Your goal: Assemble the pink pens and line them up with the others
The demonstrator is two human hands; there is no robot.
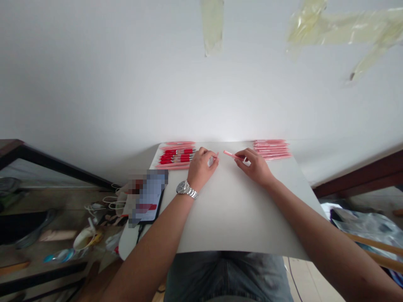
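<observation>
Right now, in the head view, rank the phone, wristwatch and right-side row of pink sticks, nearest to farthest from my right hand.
1. Row of pink sticks: just beyond your right hand, rightward.
2. Wristwatch: across to the left.
3. Phone: farthest left.

No legible text or numbers.

I'm seeing pale pink on the stick (pixel 229 154) in my right hand (pixel 254 167), bright red on the pens (pixel 166 158) at left, pink on the bundle (pixel 271 150) at right. My watch (pixel 187 189) is shining silver, jeans (pixel 201 272) are reading grey, table (pixel 239 218) is showing plain white, tape (pixel 213 25) yellowish.
</observation>
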